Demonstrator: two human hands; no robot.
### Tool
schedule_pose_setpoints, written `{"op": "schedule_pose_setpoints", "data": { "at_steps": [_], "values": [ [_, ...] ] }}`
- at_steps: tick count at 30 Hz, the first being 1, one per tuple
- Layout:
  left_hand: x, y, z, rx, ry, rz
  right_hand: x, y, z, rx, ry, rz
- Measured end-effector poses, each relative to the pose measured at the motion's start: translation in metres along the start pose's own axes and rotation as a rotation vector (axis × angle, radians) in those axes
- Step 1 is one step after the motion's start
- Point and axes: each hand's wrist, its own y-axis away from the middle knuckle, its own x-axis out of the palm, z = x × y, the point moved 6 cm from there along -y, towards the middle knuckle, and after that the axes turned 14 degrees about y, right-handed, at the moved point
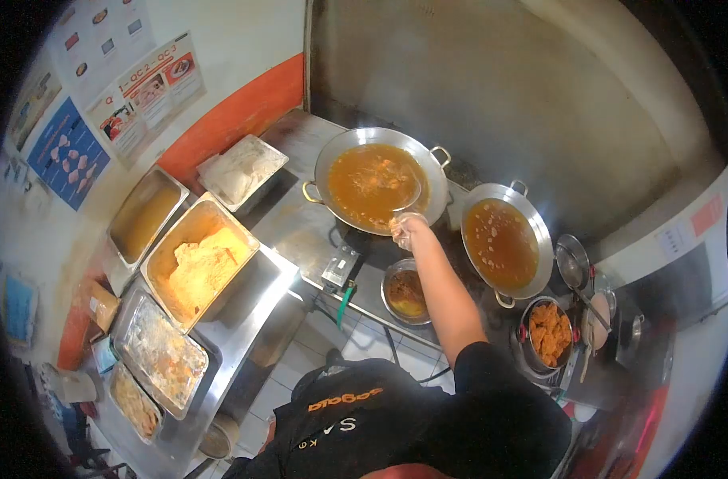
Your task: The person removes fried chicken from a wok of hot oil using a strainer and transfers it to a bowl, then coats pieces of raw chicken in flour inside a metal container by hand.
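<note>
1 right hand [409, 229] in a clear plastic glove appears closed around 1 thin, curved metal utensil [419, 194], which extends from the fingers into oil; the left hand is out of view, so I cannot tell its state. The utensil lies just beyond the right hand, inside the near side of 1 wide, round silver metal pan [436, 195] of orange-brown oil with food pieces. There are 2 such pans; the second metal pan [545, 249], right of the forearm, holds darker oil with pale bubbles.

1 round steel bowl [388, 295] below the hand contains dark brown and yellow matter. 1 round pot [524, 361] at right carries orange-brown fried pieces [550, 334]. At left are 5 rectangular metal trays [155, 275]: 1 with yellowish liquid, 1 with orange-yellow powder, 1 with white powder, 2 shallow and crumb-coated.
</note>
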Motion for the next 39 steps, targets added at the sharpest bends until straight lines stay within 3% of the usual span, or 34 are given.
{"op": "schedule_pose_setpoints", "data": {
  "at_steps": [3, 4, 6, 10, 11, 14, 18, 24, 30, 34, 39],
  "values": [
    [0.001, -0.002, -0.004, -0.005, 0.025, -0.011, 0.019, 0.049, 0.018, 0.113, -0.247, 0.013],
    [-0.001, -0.003, -0.004, -0.006, 0.030, -0.017, 0.015, 0.029, 0.015, 0.109, -0.245, 0.013],
    [-0.006, -0.004, -0.008, -0.003, 0.034, -0.026, 0.035, -0.002, 0.006, 0.304, -0.348, 0.336],
    [-0.020, -0.005, -0.017, 0.004, 0.037, -0.043, 0.040, 0.007, 0.005, 0.141, -0.133, 0.254],
    [-0.024, -0.007, -0.019, 0.007, 0.039, -0.050, 0.050, 0.031, 0.014, 0.135, -0.158, 0.176],
    [-0.021, -0.014, -0.012, 0.007, 0.047, -0.058, 0.058, 0.042, 0.023, 0.174, -0.169, 0.256],
    [-0.021, -0.017, -0.004, 0.021, 0.048, -0.062, 0.048, 0.046, 0.029, 0.016, -0.094, 0.142],
    [-0.020, -0.003, -0.006, 0.049, 0.002, -0.041, 0.029, 0.069, 0.015, -0.016, -0.057, 0.242],
    [-0.023, -0.003, -0.007, 0.075, -0.032, -0.034, 0.016, 0.095, 0.020, -0.102, 0.097, 0.098],
    [-0.027, -0.002, -0.006, 0.095, -0.050, -0.037, 0.018, 0.093, 0.014, -0.038, -0.017, 0.215],
    [-0.028, -0.004, -0.005, 0.120, -0.068, -0.044, 0.020, 0.102, 0.008, -0.090, -0.023, 0.094]
  ]
}}
